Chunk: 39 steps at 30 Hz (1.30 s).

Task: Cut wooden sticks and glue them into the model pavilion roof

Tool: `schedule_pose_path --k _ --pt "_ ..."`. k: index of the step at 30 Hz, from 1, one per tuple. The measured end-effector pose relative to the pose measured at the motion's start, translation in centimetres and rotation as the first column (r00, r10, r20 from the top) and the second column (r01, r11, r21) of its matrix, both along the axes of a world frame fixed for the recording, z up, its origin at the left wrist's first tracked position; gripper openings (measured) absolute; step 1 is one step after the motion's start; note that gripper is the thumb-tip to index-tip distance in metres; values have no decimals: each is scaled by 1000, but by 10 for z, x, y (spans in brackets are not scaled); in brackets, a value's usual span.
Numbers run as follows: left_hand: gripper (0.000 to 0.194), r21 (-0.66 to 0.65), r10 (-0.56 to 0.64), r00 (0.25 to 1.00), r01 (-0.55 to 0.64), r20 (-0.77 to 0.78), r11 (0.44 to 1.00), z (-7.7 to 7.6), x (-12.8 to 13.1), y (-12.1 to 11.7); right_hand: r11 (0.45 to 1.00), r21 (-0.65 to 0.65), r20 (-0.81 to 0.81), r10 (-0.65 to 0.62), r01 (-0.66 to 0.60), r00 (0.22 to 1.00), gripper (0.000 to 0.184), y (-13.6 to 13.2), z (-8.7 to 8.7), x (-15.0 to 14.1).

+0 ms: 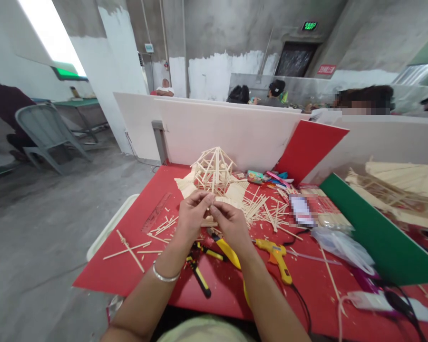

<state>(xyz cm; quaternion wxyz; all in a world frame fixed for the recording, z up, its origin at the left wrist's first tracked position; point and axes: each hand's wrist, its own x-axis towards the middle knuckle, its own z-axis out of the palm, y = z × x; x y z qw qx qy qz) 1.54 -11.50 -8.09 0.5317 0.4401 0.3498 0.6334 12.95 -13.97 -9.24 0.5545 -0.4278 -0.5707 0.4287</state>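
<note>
My left hand (191, 216) and my right hand (231, 223) meet over the red tabletop, thumbs and fingertips pinched together. Between them is something too small to make out. Just beyond my fingers stands a domed frame of thin wooden sticks (217, 166), with flat stick panels around its base. Below my hands lie a yellow-handled cutting tool (229, 251) and a black-and-yellow hand tool (200, 278), both partly hidden by my right arm or each other. A yellow glue gun (278, 256) rests to the right of my right forearm.
Loose wooden sticks (260, 209) are scattered right of the frame. Two crossed sticks (128, 247) and a clear ruler (157, 212) lie left. A plastic bag (342, 247), a green board (378, 232) and a power strip (388, 304) are at right. White partitions (214, 128) stand behind; people sit beyond.
</note>
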Motion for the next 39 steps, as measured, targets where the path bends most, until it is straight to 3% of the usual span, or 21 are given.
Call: schedule_pose_path --k 5,10,14,19,33,39 --pt "27 94 187 969 -174 -161 980 18 -17 10 991 -107 -71 -83 75 994 36 13 3 -4" --pt "25 173 277 936 -242 -215 955 28 -28 52 976 -170 -151 -161 135 975 36 25 6 -9" --pt "28 149 133 972 -105 -192 983 42 -26 82 976 -169 -182 -170 140 968 37 35 -1 -11" --pt "30 84 -25 961 50 -274 995 61 -24 97 974 -195 -220 -159 116 963 36 47 -6 -9" --pt "31 -89 -245 911 228 -332 970 75 -21 130 973 -207 -261 -159 105 952 36 60 -2 -9" --pt "33 -93 -238 925 220 -297 971 77 -18 131 974 -208 -269 -147 92 952 38 62 -2 -8"
